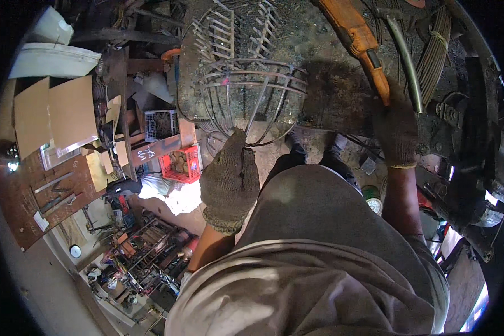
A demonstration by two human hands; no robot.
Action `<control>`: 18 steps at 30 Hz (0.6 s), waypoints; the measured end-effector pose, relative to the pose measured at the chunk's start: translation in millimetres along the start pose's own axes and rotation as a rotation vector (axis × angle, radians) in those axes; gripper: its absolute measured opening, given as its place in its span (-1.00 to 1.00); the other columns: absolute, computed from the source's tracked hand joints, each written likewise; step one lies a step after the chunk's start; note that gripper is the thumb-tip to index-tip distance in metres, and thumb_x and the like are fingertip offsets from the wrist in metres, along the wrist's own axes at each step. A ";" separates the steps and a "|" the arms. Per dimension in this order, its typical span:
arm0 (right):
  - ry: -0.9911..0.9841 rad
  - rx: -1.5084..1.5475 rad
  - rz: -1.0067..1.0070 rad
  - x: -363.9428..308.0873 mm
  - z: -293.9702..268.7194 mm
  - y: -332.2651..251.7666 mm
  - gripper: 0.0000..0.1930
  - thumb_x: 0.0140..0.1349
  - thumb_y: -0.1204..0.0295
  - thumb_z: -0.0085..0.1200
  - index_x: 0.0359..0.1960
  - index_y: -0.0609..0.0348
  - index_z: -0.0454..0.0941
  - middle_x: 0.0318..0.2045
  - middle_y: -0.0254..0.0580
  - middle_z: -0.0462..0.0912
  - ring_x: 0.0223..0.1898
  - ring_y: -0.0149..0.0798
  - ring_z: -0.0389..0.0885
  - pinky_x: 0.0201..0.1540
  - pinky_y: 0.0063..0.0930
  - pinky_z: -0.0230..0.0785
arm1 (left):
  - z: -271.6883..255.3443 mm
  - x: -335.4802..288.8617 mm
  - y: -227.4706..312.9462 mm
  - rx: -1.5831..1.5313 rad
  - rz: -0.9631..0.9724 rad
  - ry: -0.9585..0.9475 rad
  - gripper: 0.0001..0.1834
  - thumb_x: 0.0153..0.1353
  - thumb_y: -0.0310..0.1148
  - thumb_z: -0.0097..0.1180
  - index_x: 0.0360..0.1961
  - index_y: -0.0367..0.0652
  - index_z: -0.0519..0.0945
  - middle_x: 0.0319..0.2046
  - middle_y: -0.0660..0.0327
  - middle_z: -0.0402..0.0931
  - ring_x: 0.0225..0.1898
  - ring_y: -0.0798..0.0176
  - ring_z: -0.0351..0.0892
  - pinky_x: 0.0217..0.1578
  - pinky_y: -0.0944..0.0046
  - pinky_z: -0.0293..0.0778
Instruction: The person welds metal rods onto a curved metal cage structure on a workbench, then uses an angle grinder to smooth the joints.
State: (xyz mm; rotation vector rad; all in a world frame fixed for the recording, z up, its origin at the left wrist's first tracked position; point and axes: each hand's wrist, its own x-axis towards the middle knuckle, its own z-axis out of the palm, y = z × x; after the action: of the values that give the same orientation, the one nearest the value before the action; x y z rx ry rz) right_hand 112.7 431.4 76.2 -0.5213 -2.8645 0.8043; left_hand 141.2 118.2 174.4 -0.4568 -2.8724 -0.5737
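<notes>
From my seat, the gloved left hand (pixel 230 178) is clamped on the near rim of the wire cage (pixel 252 92), which sits on the dark workbench (pixel 330 101) just past the fingers. My right hand (pixel 396 131) grips the orange tool (pixel 359 42) right of the cage. Left of the cage it's crowded: red crate (pixel 182 163), cardboard (pixel 56 115). Little spare bench around the cage.

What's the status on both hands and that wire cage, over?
Left hand gloved, gripping wire cage rim. Right hand gloved, holding orange tool. Cage rests on grimy workbench; nothing between hands.
</notes>
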 end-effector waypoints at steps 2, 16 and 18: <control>-0.004 0.013 0.041 1.0 -3.3 -7.2 -0.50 0.29 0.23 0.17 0.24 0.05 0.44 -0.03 0.14 0.61 -0.03 0.18 0.64 -0.04 -0.04 0.52 | -1.3 2.0 2.4 0.017 0.001 -0.008 -0.64 0.32 -0.48 0.11 0.13 -0.31 0.56 -0.30 -0.01 0.70 -0.34 0.11 0.73 -0.30 0.17 0.60; 0.532 0.433 -0.029 -163.8 -20.4 81.6 -0.40 0.30 0.33 0.26 0.26 0.34 0.27 0.07 -0.08 0.49 0.05 -0.25 0.47 0.16 -0.28 0.34 | 15.3 -0.9 -15.2 0.052 0.167 0.200 -0.65 0.38 -0.38 0.10 0.11 -0.32 0.60 -0.22 -0.05 0.70 -0.33 0.10 0.71 -0.29 0.18 0.59; 0.813 0.506 0.151 -173.0 -26.2 82.3 -0.44 0.31 0.35 0.25 0.22 0.33 0.29 0.07 -0.10 0.47 0.03 -0.26 0.46 0.19 -0.28 0.31 | 1.2 -6.9 -10.2 0.023 0.037 0.040 -0.62 0.45 -0.31 0.00 0.16 -0.32 0.55 -0.23 -0.06 0.68 -0.21 0.05 0.73 -0.21 0.16 0.60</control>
State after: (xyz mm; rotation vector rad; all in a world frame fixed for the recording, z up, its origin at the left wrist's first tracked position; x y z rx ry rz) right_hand 303.8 447.9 51.4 -0.7687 -1.8254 0.9967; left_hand 144.2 107.9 168.2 -0.4879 -2.8230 -0.5370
